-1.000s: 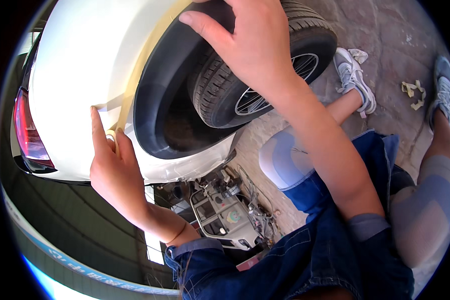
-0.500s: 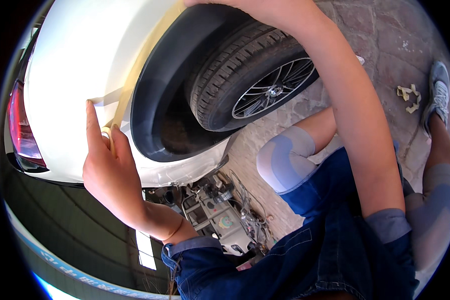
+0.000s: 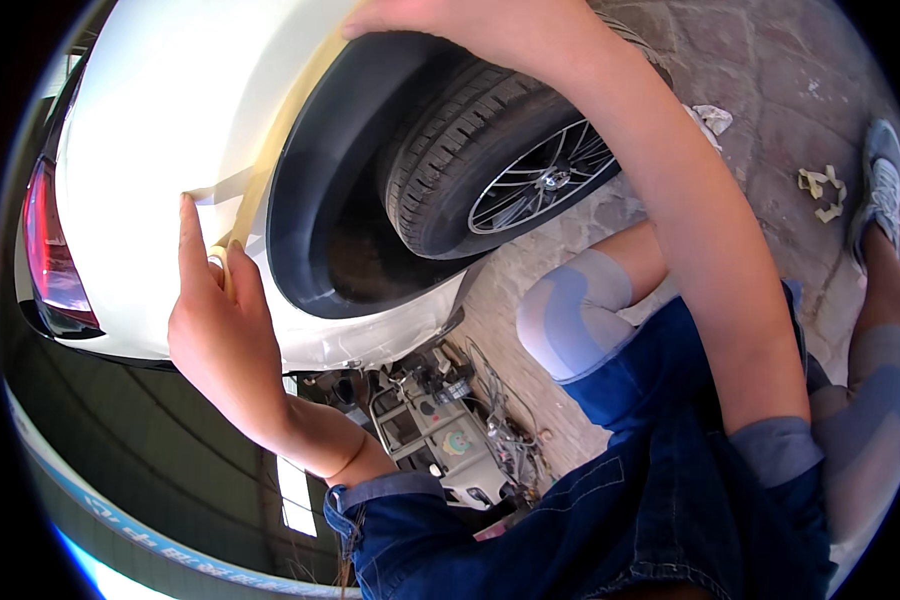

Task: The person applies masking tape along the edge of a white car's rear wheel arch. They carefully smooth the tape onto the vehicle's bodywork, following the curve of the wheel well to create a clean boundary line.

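Along the white car's body panel (image 3: 140, 110), a pale yellow strip of masking tape (image 3: 293, 123) borders the dark wheel arch (image 3: 328, 190). My left hand (image 3: 220, 330) grips the tape roll (image 3: 221, 268) at the strip's lower end, its index finger stretched out against the paint. At the top, my right hand (image 3: 475, 25) reaches over the arch, a digit touching the tape by the arch's edge; its other fingers are out of sight. Below it sit the tyre (image 3: 425, 175) and spoked wheel (image 3: 540, 180).
A red tail light (image 3: 55, 250) is at the left. On the paving (image 3: 740, 60) at the right lie scraps of tape (image 3: 822, 190) and crumpled white material (image 3: 710, 120), near my shoe (image 3: 880, 185). Machinery with hoses (image 3: 445, 430) appears beyond my knee (image 3: 570, 320).
My right hand has shifted up and slightly left along the tape, its forearm swinging rightward and uncovering more of the wheel. My left hand has stayed nearly in place.
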Demonstrator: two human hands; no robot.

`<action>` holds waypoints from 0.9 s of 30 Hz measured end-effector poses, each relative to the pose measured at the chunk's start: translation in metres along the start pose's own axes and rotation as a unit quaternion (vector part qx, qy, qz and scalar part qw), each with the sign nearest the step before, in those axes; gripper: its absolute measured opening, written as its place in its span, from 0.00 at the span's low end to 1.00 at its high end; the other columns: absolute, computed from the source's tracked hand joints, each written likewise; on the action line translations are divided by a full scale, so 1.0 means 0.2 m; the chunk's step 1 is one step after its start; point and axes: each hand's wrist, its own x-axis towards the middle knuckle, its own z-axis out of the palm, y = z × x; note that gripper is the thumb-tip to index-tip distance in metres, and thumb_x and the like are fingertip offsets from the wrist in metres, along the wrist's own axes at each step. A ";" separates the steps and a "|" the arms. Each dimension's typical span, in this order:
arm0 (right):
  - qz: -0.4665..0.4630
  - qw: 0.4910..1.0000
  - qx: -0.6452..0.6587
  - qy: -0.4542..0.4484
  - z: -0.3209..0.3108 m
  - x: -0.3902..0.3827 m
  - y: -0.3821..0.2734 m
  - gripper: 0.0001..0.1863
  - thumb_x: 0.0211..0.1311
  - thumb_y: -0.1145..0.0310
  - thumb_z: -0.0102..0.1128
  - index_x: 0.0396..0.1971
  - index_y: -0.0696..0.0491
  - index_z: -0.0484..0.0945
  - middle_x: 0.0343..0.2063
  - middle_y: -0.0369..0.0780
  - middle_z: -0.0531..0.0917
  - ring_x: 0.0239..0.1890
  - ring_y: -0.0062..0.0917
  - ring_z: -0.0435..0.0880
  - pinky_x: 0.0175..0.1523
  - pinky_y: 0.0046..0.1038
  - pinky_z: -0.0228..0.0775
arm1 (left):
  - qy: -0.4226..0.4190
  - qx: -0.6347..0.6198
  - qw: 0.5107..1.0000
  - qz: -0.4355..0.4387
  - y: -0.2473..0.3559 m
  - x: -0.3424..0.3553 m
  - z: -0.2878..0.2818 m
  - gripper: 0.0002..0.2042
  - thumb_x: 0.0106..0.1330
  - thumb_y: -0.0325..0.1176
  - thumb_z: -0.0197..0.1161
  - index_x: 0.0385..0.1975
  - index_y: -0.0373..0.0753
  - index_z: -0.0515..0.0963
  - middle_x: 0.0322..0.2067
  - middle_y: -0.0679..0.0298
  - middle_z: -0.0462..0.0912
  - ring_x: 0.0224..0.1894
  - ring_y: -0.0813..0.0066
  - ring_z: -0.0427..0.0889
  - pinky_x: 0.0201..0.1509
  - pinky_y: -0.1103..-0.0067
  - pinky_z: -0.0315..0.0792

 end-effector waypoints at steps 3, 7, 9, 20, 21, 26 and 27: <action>-0.093 0.992 -0.062 0.062 0.09 -0.02 0.01 0.16 0.52 0.60 0.76 0.23 0.57 0.80 0.23 0.47 0.84 0.29 0.39 0.84 0.38 0.38 0.75 | -0.001 0.006 1.000 -0.003 0.00 -0.02 0.01 0.26 0.70 0.29 0.62 0.70 0.48 0.74 0.14 0.63 0.70 0.15 0.75 0.69 0.22 0.74 0.62; 0.038 0.999 -0.012 0.009 -0.06 -0.01 0.02 0.17 0.52 0.61 0.77 0.23 0.58 0.80 0.23 0.46 0.83 0.27 0.39 0.83 0.36 0.38 0.74 | -0.015 -0.022 1.000 -0.001 -0.01 0.00 -0.01 0.27 0.69 0.29 0.62 0.70 0.48 0.73 0.14 0.64 0.69 0.15 0.74 0.69 0.22 0.73 0.62; 0.047 0.999 0.009 0.014 -0.11 0.00 0.04 0.16 0.52 0.62 0.77 0.23 0.58 0.80 0.23 0.46 0.83 0.27 0.38 0.82 0.36 0.37 0.73 | -0.006 -0.014 1.000 0.001 0.01 0.02 -0.02 0.27 0.69 0.29 0.62 0.70 0.49 0.73 0.13 0.64 0.69 0.15 0.74 0.68 0.22 0.73 0.62; -0.017 0.999 0.015 0.041 0.05 -0.02 0.03 0.15 0.52 0.64 0.76 0.22 0.57 0.79 0.24 0.46 0.84 0.30 0.40 0.83 0.39 0.38 0.74 | -0.025 -0.085 0.996 -0.006 -0.06 0.00 -0.03 0.26 0.69 0.25 0.63 0.68 0.49 0.75 0.15 0.66 0.67 0.17 0.81 0.65 0.23 0.77 0.60; -0.011 0.999 0.023 0.039 0.04 -0.02 0.03 0.14 0.52 0.64 0.76 0.22 0.57 0.80 0.24 0.46 0.84 0.30 0.41 0.83 0.39 0.38 0.74 | -0.033 -0.101 0.994 -0.005 -0.08 0.02 -0.04 0.26 0.70 0.25 0.63 0.68 0.49 0.76 0.15 0.66 0.67 0.18 0.81 0.64 0.23 0.78 0.60; 0.021 0.998 0.046 0.022 -0.01 -0.02 0.00 0.14 0.52 0.64 0.76 0.23 0.58 0.80 0.23 0.47 0.84 0.29 0.41 0.84 0.38 0.38 0.75 | -0.045 -0.122 0.991 0.008 -0.06 0.03 -0.08 0.25 0.71 0.23 0.62 0.67 0.48 0.77 0.15 0.69 0.66 0.19 0.83 0.61 0.23 0.81 0.57; 0.026 0.998 0.044 0.023 -0.02 -0.01 0.00 0.15 0.52 0.64 0.76 0.23 0.59 0.80 0.23 0.47 0.84 0.29 0.41 0.84 0.38 0.37 0.75 | -0.030 -0.118 0.992 0.018 -0.06 0.01 -0.08 0.25 0.71 0.23 0.63 0.67 0.48 0.77 0.15 0.70 0.66 0.18 0.83 0.60 0.23 0.81 0.56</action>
